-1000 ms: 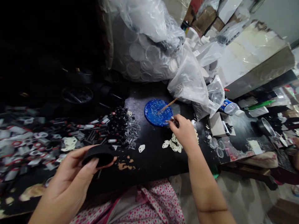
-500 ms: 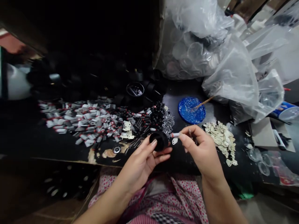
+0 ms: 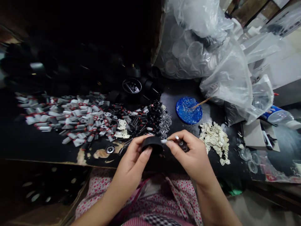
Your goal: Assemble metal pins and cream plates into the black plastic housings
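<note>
My left hand [image 3: 135, 157] is closed around a round black cap [image 3: 152, 142], tilted so that its outer side shows. Just right of the cap, my right hand [image 3: 188, 153] pinches a small white-tipped part [image 3: 164, 141] with what looks like a thin spring behind it. A dark tool with a metal tip [image 3: 180, 141] also lies within the curled fingers of my right hand. Behind my hands are small grey pins [image 3: 166, 122] and dark springs [image 3: 134, 125]. White and grey sleeves with red rings [image 3: 77, 116] are heaped to the left.
A blue dish of clear gel [image 3: 185, 114] holds a wooden stick [image 3: 199, 104]. Cream plates [image 3: 215, 141] are piled at right, near an open box [image 3: 254, 135]. Plastic bags of clear discs [image 3: 185, 53] stand behind. A small ring [image 3: 110, 149] lies near the front edge.
My left hand has turned the black cap over, hiding its opening. My right hand has moved left, close to the cap, and the small part's white end now points at it. The view has shifted slightly.
</note>
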Demonstrator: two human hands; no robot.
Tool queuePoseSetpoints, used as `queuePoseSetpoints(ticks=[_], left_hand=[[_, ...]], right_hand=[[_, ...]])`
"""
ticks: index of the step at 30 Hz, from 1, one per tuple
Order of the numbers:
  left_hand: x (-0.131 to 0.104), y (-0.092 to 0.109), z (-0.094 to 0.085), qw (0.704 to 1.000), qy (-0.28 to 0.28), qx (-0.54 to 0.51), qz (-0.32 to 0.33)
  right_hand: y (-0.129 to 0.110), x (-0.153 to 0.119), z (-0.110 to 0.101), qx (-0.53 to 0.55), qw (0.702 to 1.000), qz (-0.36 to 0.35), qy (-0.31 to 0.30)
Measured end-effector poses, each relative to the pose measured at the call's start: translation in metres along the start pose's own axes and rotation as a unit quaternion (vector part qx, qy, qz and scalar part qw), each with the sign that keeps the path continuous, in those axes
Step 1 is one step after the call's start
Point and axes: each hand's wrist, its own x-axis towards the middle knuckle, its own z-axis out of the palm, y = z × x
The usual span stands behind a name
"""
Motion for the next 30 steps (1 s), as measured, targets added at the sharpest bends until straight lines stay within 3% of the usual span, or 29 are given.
queuePoseSetpoints(ticks=[4,10,12,15,18,23,26,28,30], left_hand=[[-0.001,-0.005,-0.008,0.999,-0.036,-0.019,-0.02],[-0.005,-0.003,-0.017,0.99,-0.072,-0.076,-0.097],[-0.008,0.001,-0.019,0.982,-0.084,-0.095,-0.139],[-0.014,0.004,-0.025,0.977,-0.096,-0.098,-0.16],[-0.018,0.005,-0.034,0.982,-0.117,-0.038,-0.146],[-0.02,0.005,-0.042,0.985,-0.116,0.007,-0.13],[-0.018,0.005,-0.039,0.985,-0.095,-0.024,-0.144],[-0.015,0.005,-0.034,0.985,-0.044,-0.085,-0.144],[-0.012,0.005,-0.029,0.983,0.015,-0.136,-0.127]], right_hand=[[0.001,-0.005,0.002,-0.036,0.996,-0.078,0.002],[0.004,-0.012,0.0,0.031,0.997,-0.037,-0.063],[0.005,-0.012,-0.001,0.093,0.989,0.02,-0.112],[0.008,-0.011,-0.001,0.24,0.934,0.145,-0.223],[0.009,-0.009,0.004,0.284,0.903,0.201,-0.251],[0.008,-0.007,0.012,0.242,0.921,0.195,-0.233],[0.007,-0.004,0.016,0.201,0.934,0.17,-0.242],[0.009,0.001,0.02,0.104,0.968,0.112,-0.198],[0.012,0.009,0.025,-0.078,0.988,0.038,-0.129]])
